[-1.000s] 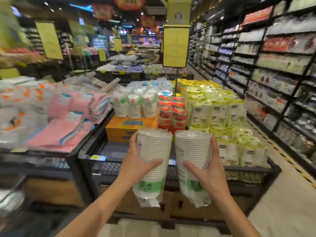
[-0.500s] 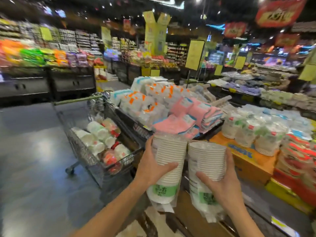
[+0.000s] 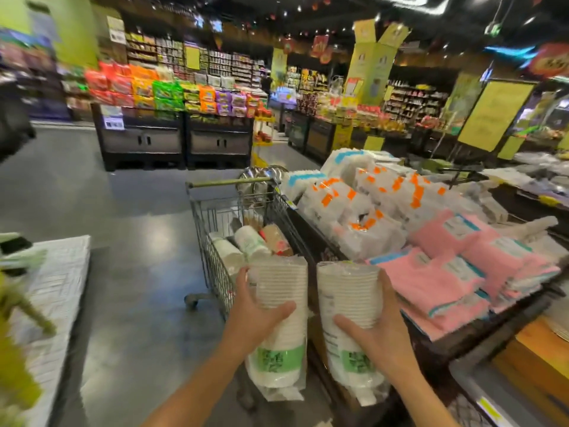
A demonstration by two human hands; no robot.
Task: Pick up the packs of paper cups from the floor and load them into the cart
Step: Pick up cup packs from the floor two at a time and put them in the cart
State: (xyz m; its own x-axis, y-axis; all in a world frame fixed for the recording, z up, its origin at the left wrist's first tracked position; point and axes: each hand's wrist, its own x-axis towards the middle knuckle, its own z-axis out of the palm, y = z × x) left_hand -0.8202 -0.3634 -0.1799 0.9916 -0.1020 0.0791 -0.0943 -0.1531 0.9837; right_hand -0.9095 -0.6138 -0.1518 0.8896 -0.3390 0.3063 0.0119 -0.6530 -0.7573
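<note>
Midway: several packs (image 3: 251, 241) already lie in the cart (image 3: 212, 272). Left hand (image 3: 255, 315) grips one cup pack (image 3: 281, 291), right hand (image 3: 375, 337) grips a second pack (image 3: 348, 291), both upright, just short of the cart. Loading these remains; any left on the floor (image 3: 129, 272), cannot tell.

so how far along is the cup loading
Done: a few packs already lie in the cart. In hand: the left hand grips one pack, the right hand a second pack, near the cart. Left: dropping both in; further floor packs aren't visible.
</note>
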